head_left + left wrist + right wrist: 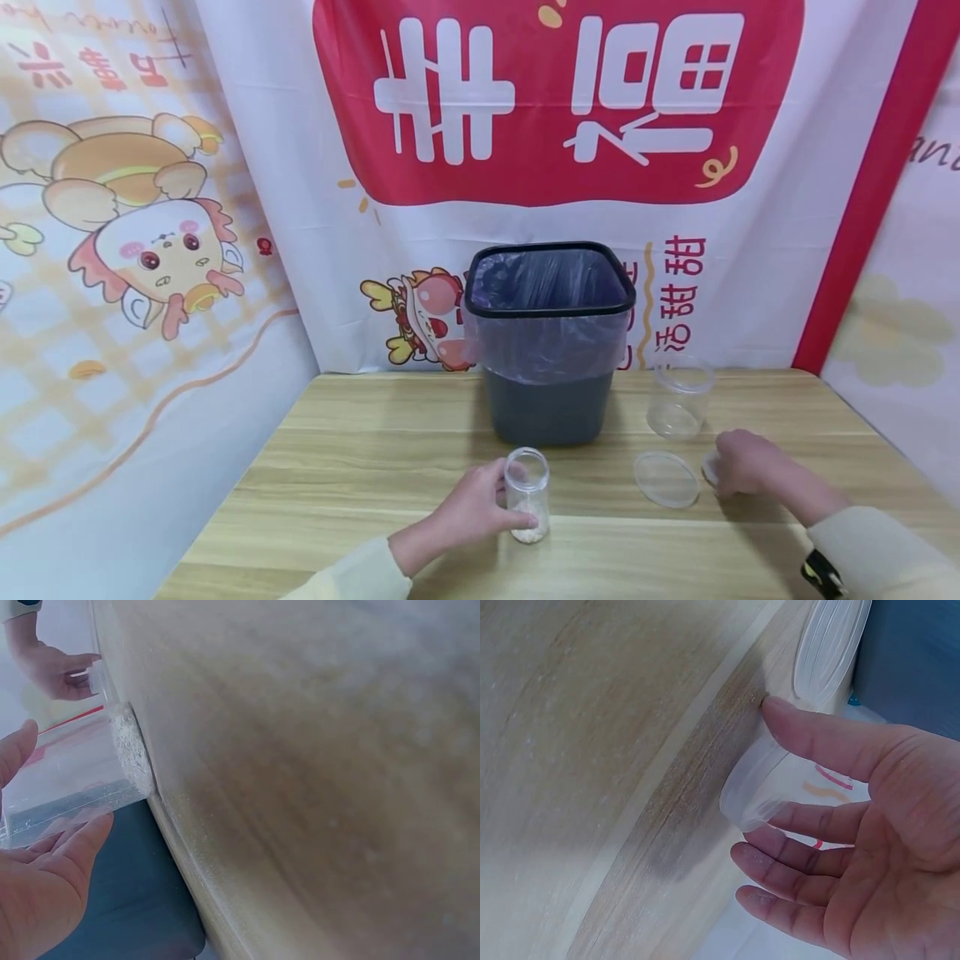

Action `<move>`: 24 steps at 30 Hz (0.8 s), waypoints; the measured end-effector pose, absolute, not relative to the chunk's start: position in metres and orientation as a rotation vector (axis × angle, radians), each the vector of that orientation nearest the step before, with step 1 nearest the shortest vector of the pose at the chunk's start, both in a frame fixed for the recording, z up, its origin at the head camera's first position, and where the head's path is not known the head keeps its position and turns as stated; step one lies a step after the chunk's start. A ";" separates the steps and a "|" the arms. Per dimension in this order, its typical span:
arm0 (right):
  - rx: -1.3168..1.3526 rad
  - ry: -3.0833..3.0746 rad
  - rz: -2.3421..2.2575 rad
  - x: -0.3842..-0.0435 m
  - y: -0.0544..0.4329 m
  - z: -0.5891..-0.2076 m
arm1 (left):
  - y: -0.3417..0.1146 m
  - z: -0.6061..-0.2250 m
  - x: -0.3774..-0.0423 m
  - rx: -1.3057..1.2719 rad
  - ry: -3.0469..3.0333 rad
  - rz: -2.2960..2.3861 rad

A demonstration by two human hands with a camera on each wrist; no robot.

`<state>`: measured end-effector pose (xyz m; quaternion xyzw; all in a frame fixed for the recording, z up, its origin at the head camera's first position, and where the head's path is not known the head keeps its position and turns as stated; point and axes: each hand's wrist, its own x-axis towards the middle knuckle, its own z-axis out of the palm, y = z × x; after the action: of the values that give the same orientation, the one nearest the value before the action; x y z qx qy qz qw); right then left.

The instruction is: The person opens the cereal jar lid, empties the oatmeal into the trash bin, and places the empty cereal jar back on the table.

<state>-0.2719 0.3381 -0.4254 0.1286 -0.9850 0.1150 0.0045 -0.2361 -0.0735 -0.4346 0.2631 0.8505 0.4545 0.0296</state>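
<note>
A small clear jar [528, 492] stands upright on the table, with white grain-like bits [133, 750] at its bottom and an open top. My left hand [472, 504] holds the jar from its left side, thumb across the front. Farther right, my right hand [750, 467] is low over the table, pinching a small translucent lid [754, 780] between thumb and fingers. In the head view the hand covers most of that lid. Just left of it lies a larger clear round lid [667, 480].
Behind the large lid stands a bigger clear jar [677, 408]. A dark bin [551, 408] with a plastic liner stands at the back middle of the wooden table [360, 467]. Printed cloths [262, 208] hang behind and beside the table.
</note>
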 end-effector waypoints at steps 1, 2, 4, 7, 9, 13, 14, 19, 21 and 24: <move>0.412 -3.090 0.361 -0.272 0.339 -0.426 | -0.074 -0.435 -0.236 0.812 2.624 1.399; 0.424 -3.091 0.364 -0.273 0.340 -0.426 | -0.074 -0.435 -0.237 0.811 2.623 1.398; 0.453 -3.091 0.364 -0.274 0.342 -0.427 | -0.074 -0.434 -0.237 0.815 2.626 1.393; 0.482 -3.093 0.364 -0.274 0.344 -0.427 | -0.074 -0.434 -0.237 0.820 2.633 1.381; 0.494 -3.096 0.367 -0.275 0.344 -0.428 | -0.075 -0.434 -0.237 0.823 2.640 1.373; 0.508 -3.106 0.377 -0.274 0.344 -0.426 | -0.075 -0.433 -0.238 0.845 2.666 1.356; 0.505 -3.114 0.386 -0.273 0.345 -0.425 | -0.075 -0.432 -0.238 0.854 2.669 1.359; 0.466 -3.136 0.435 -0.271 0.346 -0.419 | -0.076 -0.427 -0.238 0.889 2.668 1.388; 0.468 -3.125 0.441 -0.270 0.346 -0.416 | -0.076 -0.424 -0.238 0.894 2.664 1.396; 0.500 -3.089 0.414 -0.270 0.346 -0.414 | -0.076 -0.420 -0.238 0.907 2.675 1.386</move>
<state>-0.2697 0.3460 -0.4139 0.1585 -0.9786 0.1313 -0.0074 -0.2375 -0.0759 -0.4200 0.2883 0.8502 0.4406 -0.0025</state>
